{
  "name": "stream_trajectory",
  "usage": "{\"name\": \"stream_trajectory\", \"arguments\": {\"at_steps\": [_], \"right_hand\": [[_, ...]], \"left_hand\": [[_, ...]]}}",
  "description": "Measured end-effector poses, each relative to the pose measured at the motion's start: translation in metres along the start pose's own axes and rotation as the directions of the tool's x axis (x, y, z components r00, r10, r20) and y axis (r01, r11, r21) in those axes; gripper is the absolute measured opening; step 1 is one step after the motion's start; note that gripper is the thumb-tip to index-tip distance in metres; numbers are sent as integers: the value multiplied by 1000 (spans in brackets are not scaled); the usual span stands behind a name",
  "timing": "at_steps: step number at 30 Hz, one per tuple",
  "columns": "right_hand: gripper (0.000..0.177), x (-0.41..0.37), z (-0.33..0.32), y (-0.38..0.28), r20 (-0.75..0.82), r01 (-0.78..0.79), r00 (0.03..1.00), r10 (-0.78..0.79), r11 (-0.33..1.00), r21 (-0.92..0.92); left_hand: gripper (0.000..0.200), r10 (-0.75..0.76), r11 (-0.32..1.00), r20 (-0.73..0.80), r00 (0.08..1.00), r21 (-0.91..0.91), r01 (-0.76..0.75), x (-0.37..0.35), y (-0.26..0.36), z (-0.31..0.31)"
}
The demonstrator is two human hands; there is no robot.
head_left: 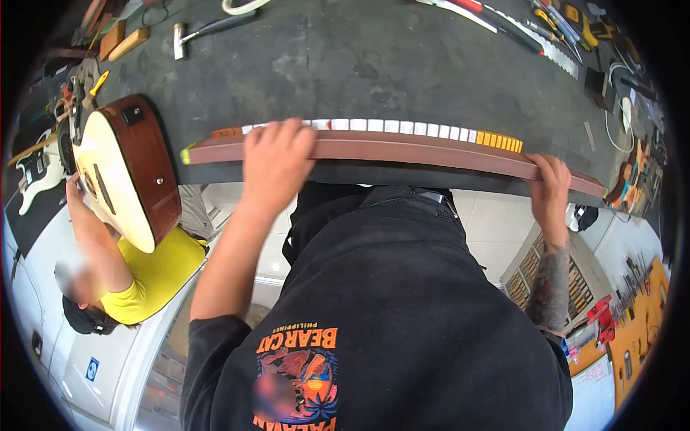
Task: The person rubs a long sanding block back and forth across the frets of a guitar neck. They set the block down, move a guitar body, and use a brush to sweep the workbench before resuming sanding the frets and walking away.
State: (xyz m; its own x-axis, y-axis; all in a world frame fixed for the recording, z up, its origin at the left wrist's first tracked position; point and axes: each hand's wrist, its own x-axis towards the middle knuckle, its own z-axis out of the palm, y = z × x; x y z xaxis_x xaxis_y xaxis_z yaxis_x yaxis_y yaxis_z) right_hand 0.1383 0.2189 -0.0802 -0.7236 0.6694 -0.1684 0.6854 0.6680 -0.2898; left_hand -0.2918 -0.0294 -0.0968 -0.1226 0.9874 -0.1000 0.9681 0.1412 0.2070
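1. Wooden strip, long, reddish-brown and slightly bowed, lies along the near edge of the dark workbench, running from a greenish tip on the left to a far end on the right
2. Left hand is clamped over the strip left of its middle, fingers curled over the top and far side, knuckles up
3. Right hand, on a tattooed forearm, is closed round the strip near its right end, fingers wrapped over the top edge
4. Just behind the strip, touching or nearly so, runs a row of small blocks: brown at the left, white through the middle, orange at the right
5. A guitar body with a pale top and red-brown sides sits at the bench's left end, held by a person in a yellow shirt
6. A hammer lies at the far left of the bench, and a saw at the far right, both well apart from the hands
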Motion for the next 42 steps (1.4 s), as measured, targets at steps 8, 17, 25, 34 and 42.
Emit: {"name": "stream_trajectory", "arguments": {"at_steps": [8, 17, 25, 34, 42], "right_hand": [[53, 19, 7, -31, -8, 52, 999, -52, 999, -9], [51, 0, -5, 14, 13, -27, 1000, 27, 1000, -11], [51, 18, 4, -9, -32, 64, 997, -64, 998, 2], [87, 39, -11, -60, 47, 99, 994, -100, 995, 24], [25, 56, 29, -84, -5, 214, 977, -215, 974, -79]], "left_hand": [[43, -22, 999, -35, 999, 35, 23, -9, -31, -6], [50, 20, 1000, -33, 999, -13, -20, 18, 6, 2], [39, -39, 999, -21, 999, -3, 39, 7, -13, -8], [67, 7, 1000, 93, 996, -15, -5, 6, -31, -10], [60, -20, 999, 127, 992, -25, 23, 10, -27, -16]]}}
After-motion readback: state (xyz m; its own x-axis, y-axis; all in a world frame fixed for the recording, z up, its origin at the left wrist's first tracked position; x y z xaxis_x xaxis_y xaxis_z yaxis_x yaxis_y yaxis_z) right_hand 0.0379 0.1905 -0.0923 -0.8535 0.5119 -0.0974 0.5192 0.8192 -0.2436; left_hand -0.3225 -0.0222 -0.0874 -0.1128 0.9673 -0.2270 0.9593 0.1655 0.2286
